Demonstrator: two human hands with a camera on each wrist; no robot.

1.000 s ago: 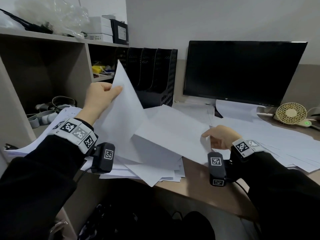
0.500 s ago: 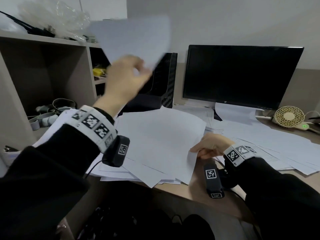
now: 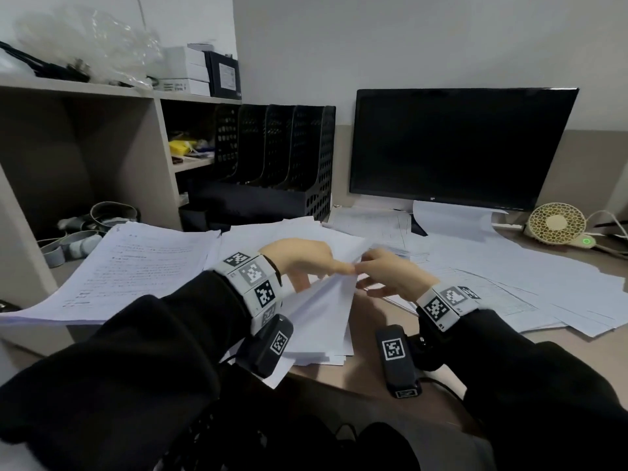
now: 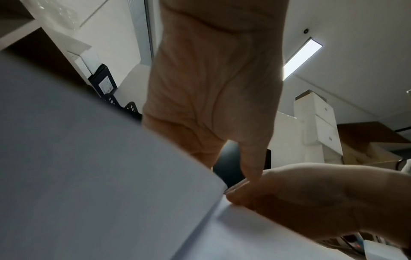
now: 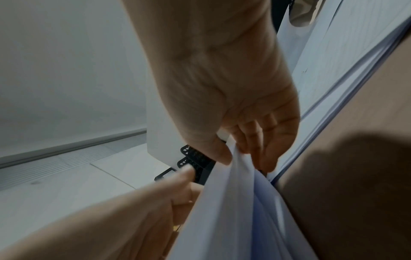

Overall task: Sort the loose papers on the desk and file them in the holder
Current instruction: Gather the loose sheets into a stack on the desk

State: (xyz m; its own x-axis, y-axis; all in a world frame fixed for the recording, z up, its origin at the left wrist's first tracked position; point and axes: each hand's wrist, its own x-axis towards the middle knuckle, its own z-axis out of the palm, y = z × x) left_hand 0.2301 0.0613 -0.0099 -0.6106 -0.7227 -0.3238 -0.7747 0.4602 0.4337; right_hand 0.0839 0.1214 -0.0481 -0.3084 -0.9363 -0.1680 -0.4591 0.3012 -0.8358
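A heap of white sheets lies at the desk's front edge. Both hands meet at its far right corner, where the top sheets are lifted. My left hand has its fingers under the raised sheets and its thumb on top. In the left wrist view its thumb reaches down to the paper corner. My right hand pinches that corner between thumb and fingers, seen close as the right hand on the fanned sheets. The black slotted file holder stands behind; I see no paper in its slots.
A thick printed stack lies at the left, partly under the shelf unit. More loose papers cover the desk to the right, below the dark monitor. A small fan sits at the far right.
My left hand swung a single sheet up and away, then came down without it to the front heap. The right hand shifted slightly left to meet it at the corner.
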